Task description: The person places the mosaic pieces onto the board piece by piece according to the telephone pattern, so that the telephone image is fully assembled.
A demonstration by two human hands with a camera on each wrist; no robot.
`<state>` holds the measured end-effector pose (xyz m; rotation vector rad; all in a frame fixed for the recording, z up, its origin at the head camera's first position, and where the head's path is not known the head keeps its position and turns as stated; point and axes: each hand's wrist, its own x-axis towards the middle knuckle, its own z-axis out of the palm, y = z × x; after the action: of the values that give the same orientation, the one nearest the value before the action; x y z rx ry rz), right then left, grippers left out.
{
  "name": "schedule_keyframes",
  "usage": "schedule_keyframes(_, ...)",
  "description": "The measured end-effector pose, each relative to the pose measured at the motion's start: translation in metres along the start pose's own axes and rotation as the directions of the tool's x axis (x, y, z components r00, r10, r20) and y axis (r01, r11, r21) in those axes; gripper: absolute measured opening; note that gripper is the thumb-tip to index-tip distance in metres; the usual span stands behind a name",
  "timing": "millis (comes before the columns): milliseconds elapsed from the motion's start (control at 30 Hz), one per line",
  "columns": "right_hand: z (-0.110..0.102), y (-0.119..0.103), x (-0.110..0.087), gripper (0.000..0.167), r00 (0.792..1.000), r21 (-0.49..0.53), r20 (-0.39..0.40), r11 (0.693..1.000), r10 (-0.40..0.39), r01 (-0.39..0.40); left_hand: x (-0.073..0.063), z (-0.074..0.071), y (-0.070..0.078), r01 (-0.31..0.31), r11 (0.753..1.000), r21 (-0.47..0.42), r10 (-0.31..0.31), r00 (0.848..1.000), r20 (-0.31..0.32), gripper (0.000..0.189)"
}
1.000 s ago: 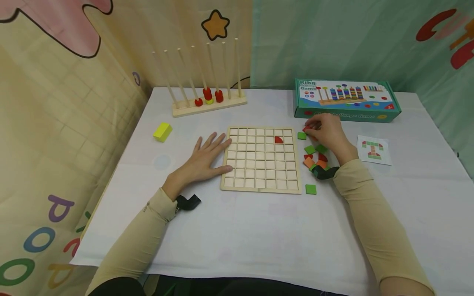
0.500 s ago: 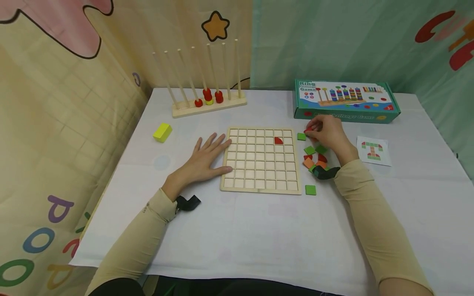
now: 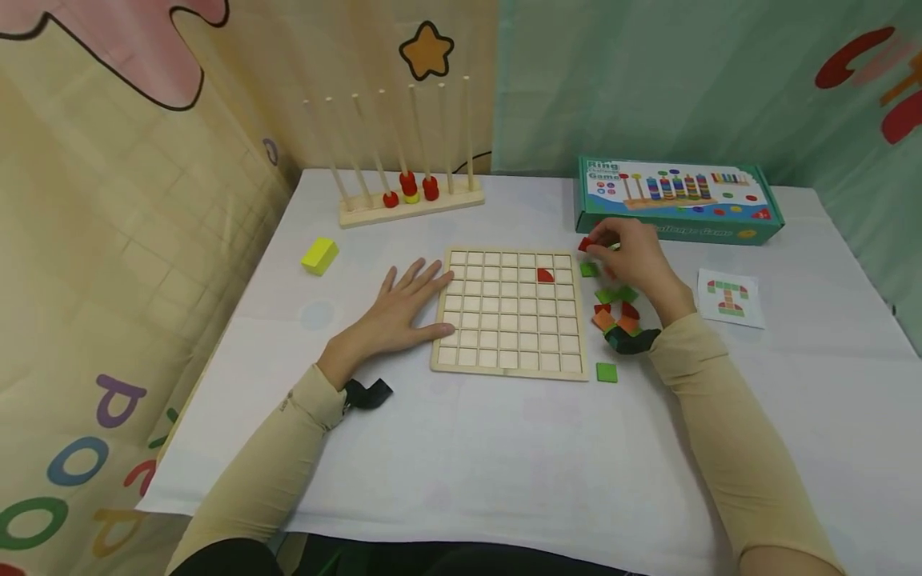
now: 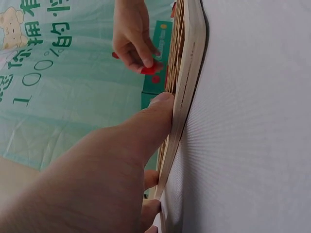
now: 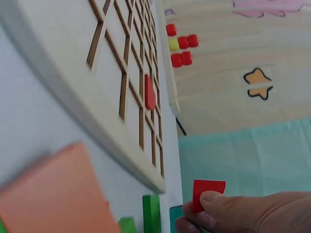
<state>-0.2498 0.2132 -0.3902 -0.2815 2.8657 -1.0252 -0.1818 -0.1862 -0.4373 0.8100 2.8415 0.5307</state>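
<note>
Pinched between the thumb and fingers of my right hand [image 3: 634, 252] is a small red tile [image 5: 201, 190], held just off the upper right corner of the wooden grid board [image 3: 507, 324]. My left hand [image 3: 392, 316] rests with spread, straight fingers at the board's left edge; in the left wrist view its thumb [image 4: 158, 109] lies on the rim. One red quarter-round tile [image 3: 545, 275] sits in a square near the board's upper right. Beneath and beside my right hand, green tiles [image 3: 607, 373], orange tiles [image 3: 603, 321] and red tiles [image 3: 630, 310] lie loose, partly covered by the wrist strap.
Behind the board stands a wooden peg rack [image 3: 414, 212] with red and yellow beads. A green game box [image 3: 677, 228] lies at the back right, a pattern card [image 3: 731, 298] in front of it. A yellow block [image 3: 320, 256] is at the left.
My right hand has shifted slightly left, bringing the red tile closer to the board's upper right corner, where more of it shows. My left hand stays on the board.
</note>
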Motion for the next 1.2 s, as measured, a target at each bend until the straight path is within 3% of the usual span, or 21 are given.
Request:
schedule_keyframes(233, 0.015, -0.039, 0.016, 0.018, 0.982, -0.035, 0.088, 0.985, -0.165, 0.168, 0.000, 0.000, 0.003, 0.001, 1.000, -0.002, -0.001, 1.000, 0.012, 0.092)
schedule_keyframes(433, 0.036, -0.072, 0.035, 0.018, 0.939, -0.033, 0.165, 0.950, -0.301, 0.310, 0.000, -0.001, 0.003, 0.009, 1.000, 0.008, -0.009, 1.000, 0.014, 0.092)
schedule_keyframes(633, 0.061, -0.099, 0.047, 0.016, 0.893, -0.003, 0.224, 0.916, -0.391, 0.402, -0.001, -0.002, 0.001, 0.008, 1.000, 0.010, -0.008, 1.000, 0.008, 0.091)
schedule_keyframes(900, 0.087, -0.113, 0.051, 0.009, 0.885, -0.025, 0.265, 0.914, -0.384, 0.404, -0.001, -0.001, 0.001, 0.004, 1.000, 0.010, -0.004, 1.000, 0.006, 0.092)
schedule_keyframes(1200, 0.094, -0.112, 0.045, 0.016, 0.884, -0.083, 0.262, 0.903, -0.387, 0.421, -0.001, -0.002, 0.001, -0.001, 1.000, 0.011, 0.001, 1.000, 0.003, 0.091)
